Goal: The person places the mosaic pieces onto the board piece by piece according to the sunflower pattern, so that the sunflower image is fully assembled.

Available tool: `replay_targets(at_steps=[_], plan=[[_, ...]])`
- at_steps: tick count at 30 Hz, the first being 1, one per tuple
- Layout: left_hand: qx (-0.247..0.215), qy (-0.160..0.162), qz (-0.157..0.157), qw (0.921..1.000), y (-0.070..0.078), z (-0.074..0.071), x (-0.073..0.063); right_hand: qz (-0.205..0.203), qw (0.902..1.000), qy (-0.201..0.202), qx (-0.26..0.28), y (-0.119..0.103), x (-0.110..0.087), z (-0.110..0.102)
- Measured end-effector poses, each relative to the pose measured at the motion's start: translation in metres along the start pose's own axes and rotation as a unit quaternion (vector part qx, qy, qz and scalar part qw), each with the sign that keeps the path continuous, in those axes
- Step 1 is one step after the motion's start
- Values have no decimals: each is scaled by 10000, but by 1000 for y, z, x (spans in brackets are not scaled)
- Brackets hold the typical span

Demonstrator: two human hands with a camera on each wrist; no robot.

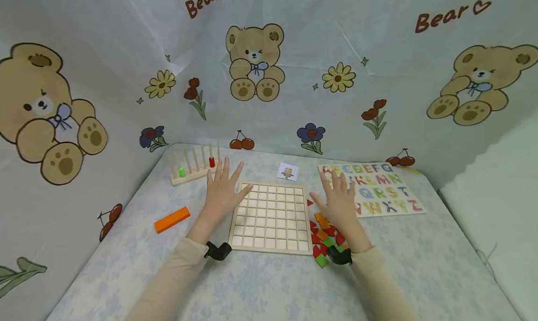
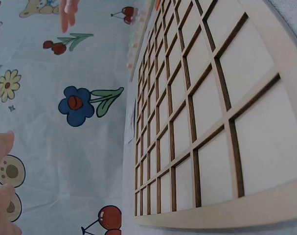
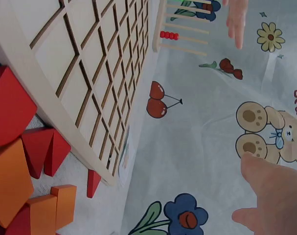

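Note:
Between my two hands lies a square wooden grid board (image 1: pixel 272 217), its cells bare and pale. My left hand (image 1: pixel 222 194) hovers over the board's left edge, fingers spread, holding nothing. Beyond the board's right edge my right hand (image 1: pixel 339 204) is raised with fingers apart, also holding nothing. Under and beside it lie several red, orange and green blocks (image 1: pixel 322 235), partly covered by the hand and wrist. In the right wrist view red blocks (image 3: pixel 11 110) and orange blocks (image 3: pixel 10 178) sit right along the board's rim.
Behind the board lies a small picture card (image 1: pixel 287 171). A wooden peg rack (image 1: pixel 195 172) with green and red beads stands back left. An orange bar (image 1: pixel 172 219) rests at left, and an alphabet board (image 1: pixel 386 192) at back right. A bear-printed cloth (image 1: pixel 294 120) rises behind.

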State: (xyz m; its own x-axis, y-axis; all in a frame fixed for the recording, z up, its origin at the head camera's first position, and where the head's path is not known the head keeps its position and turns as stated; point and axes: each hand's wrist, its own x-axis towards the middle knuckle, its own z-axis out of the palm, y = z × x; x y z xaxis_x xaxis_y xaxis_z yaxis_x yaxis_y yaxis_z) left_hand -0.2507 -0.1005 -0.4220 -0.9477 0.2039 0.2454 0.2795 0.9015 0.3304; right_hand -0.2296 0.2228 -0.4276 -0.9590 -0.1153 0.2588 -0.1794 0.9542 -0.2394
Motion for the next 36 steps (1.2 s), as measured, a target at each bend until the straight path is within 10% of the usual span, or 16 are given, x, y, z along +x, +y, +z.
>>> replay_targets(at_steps=[9,14,20,26,36], plan=[[-114,-217,-83,9997,-1,5,4,54,9999,-94,77,2,-4,1],[-729,-419,-237,9962,-7,12,1,113,9950,-211,971,7,-11,12],[-1844,-552,-402,9805,-21,36,-7,515,9709,-266,2323,18,-24,34],[-2869,-548,-850,9526,-40,62,-15,653,9708,-116,2306,22,-33,49],[-3154,-175,-700,9462,-53,82,-17,642,9741,63,2166,24,-33,58]])
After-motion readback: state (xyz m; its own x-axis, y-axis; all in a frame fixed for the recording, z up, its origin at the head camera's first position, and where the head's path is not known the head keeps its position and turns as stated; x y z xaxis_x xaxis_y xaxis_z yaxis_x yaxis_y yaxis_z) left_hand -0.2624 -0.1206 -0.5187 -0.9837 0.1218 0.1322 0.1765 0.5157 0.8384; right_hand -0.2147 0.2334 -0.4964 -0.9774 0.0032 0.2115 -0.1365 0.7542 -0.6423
